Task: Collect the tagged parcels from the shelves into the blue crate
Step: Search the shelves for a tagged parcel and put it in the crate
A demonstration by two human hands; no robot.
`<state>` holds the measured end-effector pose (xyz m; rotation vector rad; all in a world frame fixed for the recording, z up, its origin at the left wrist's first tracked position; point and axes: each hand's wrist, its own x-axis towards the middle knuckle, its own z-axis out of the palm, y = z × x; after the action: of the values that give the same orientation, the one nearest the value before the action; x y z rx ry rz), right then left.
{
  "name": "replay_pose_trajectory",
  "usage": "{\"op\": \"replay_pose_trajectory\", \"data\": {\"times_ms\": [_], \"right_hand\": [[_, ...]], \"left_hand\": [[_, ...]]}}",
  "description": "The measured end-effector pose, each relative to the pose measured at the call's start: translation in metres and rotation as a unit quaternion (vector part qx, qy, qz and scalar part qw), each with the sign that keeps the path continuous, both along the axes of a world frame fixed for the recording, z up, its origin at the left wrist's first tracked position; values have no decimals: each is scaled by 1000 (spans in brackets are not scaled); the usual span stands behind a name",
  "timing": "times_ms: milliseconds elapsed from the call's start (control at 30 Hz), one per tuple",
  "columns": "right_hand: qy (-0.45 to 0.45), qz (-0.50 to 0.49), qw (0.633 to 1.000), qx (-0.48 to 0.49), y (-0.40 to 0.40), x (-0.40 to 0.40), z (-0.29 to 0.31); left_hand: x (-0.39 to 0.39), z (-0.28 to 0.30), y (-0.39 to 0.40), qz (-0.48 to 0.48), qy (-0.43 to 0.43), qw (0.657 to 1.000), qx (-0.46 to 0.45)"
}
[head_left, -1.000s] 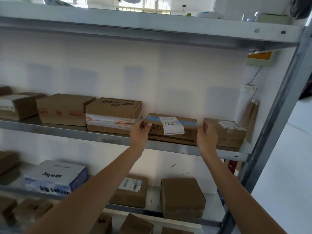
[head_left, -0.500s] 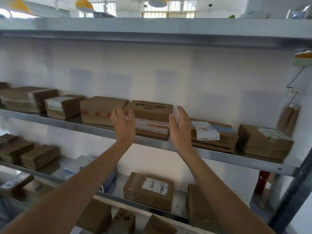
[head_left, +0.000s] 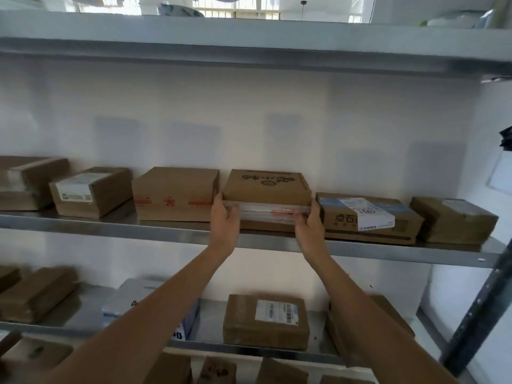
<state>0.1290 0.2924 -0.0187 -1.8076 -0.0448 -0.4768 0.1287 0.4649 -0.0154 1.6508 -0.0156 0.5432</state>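
Far-left parcels: a taped brown cardboard stack [head_left: 27, 182] and a brown cardboard box with a white label [head_left: 91, 191] are seen at the left of the grey metal middle shelf [head_left: 171, 231].
Red-taped box: a plain brown cardboard carton [head_left: 174, 194] stands just left of centre.
Left hand [head_left: 225, 217]: fingers are curled round the left end of the held parcel.
Held parcel: a flat brown cardboard box with clear tape on its front [head_left: 267, 198] is gripped at centre frame, on the shelf.
Right hand [head_left: 310, 220]: curled on its right end.
Right of centre: a brown carton with a blue strip and a white tag [head_left: 368, 217] sits beside it.
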Motion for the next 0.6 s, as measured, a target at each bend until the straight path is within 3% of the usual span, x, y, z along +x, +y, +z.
{"op": "replay_pose_trajectory", "data": {"times_ms": [200,433,600], "right_hand": [[56,-35,997,-39,-4,0,-6],[74,15,996,-42,-14,-3,0],[4,69,994,-82,-18,-16,21]], "left_hand": [[0,-7,10,-17,24,999,-14],[-3,-2,8,-6,31,999,-38],[-11,14,17,17,5,990,-138]]}}
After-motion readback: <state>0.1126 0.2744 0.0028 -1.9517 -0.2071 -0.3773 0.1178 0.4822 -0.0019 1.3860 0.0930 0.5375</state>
